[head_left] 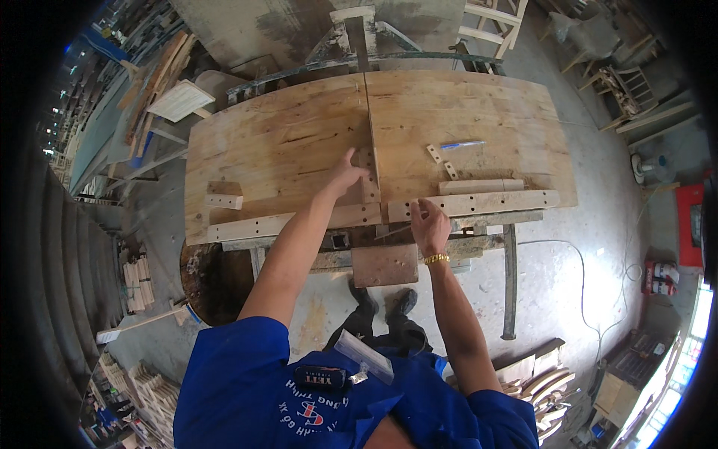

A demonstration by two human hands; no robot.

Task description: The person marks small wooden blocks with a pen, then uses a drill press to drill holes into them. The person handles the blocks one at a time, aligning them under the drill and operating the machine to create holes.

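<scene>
A two-part wooden tabletop (284, 150) lies before me, a narrow seam running between its halves. My left hand (348, 176) reaches to the seam with thumb and forefinger apart, touching a small upright wooden strip with holes (369, 188). Its other fingers are partly hidden. Along the near edge lie two pale drilled rails, a left rail (288, 224) and a right rail (501, 202). At the inner end of the right rail, my right hand (430, 227) is closed, fingers bent together. What it holds, if anything, does not show clearly.
A blue pen (462, 144), two small drilled blocks (434, 154) and a plain wooden bar (481, 185) lie on the right half. Another drilled block (224, 201) sits at left. A metal leg (510, 284) stands at the bench's near right; a cable (580, 262) crosses the floor.
</scene>
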